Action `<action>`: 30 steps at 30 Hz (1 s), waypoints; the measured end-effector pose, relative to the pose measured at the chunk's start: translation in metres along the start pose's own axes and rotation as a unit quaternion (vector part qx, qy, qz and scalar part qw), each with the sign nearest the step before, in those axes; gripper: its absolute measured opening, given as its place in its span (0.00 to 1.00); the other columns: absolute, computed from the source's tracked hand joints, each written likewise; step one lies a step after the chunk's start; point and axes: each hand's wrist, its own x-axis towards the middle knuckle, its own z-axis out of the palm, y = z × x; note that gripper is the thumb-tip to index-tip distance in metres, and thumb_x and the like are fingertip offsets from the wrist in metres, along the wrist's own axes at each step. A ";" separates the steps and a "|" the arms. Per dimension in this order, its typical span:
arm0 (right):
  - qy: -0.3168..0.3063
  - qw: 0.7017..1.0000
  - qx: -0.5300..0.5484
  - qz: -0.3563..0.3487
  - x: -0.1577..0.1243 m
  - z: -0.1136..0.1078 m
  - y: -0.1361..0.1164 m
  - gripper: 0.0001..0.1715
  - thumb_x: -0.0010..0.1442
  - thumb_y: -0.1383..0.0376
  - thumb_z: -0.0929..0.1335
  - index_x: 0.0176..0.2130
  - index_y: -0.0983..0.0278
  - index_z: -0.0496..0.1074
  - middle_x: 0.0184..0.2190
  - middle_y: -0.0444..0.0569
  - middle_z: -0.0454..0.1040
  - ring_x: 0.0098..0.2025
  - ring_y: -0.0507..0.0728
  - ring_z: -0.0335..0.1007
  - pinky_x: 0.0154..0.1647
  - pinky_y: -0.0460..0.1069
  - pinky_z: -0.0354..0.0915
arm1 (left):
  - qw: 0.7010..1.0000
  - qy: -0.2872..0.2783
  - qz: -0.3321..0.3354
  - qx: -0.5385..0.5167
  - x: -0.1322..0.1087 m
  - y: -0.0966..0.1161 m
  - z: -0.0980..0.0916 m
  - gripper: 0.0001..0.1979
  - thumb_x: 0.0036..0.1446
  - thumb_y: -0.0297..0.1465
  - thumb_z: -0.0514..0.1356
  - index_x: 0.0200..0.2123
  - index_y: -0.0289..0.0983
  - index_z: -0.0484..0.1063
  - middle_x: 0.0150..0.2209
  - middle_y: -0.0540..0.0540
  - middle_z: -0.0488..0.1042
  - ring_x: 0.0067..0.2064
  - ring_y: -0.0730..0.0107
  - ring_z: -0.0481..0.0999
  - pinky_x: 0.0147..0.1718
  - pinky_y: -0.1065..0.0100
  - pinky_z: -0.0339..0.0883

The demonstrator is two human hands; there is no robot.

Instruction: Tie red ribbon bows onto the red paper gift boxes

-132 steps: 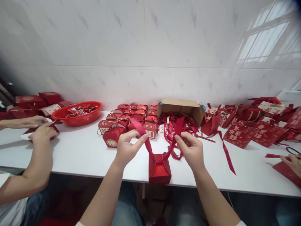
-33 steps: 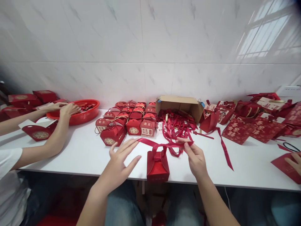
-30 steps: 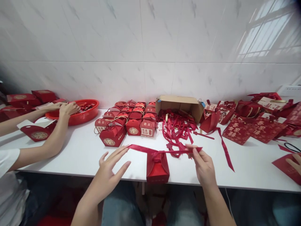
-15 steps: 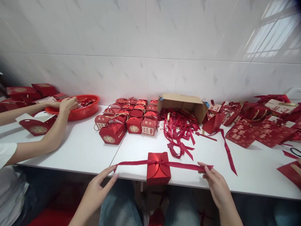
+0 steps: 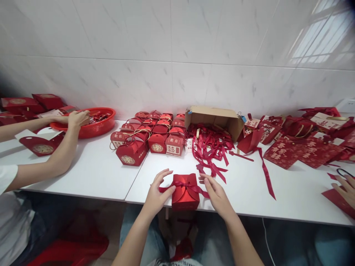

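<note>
A small glossy red gift box stands at the table's front edge, its petal-shaped flaps closed on top. Across it lies a dark red ribbon, knotted in the middle, with a tail out to each side. My left hand is at the box's left side, thumb and fingers apart, over the left tail. On the right, my right hand has its fingers stretched toward the box's upper right corner, beside the right tail. Neither hand visibly grips the ribbon.
Several finished red boxes stand behind, beside a cardboard carton spilling loose ribbons. Red paper bags lie right. At left, a person's hands reach into a red plastic basket. Another person's hand is at far right.
Both my hands have come inward from the outstretched ribbon ends to the box's sides. The ribbon tails, pulled straight before, now hang slack. The view has shifted slightly.
</note>
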 end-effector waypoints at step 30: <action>-0.034 0.999 -0.003 0.017 0.009 0.000 0.023 0.23 0.54 0.51 0.67 0.20 0.63 0.58 0.18 0.38 0.51 0.23 0.49 0.47 0.25 0.46 0.47 | 0.981 -0.042 -0.167 -0.087 0.007 -0.016 -0.002 0.24 0.36 0.47 0.67 0.24 0.38 0.60 0.20 0.57 0.58 0.23 0.76 0.61 0.24 0.74 0.53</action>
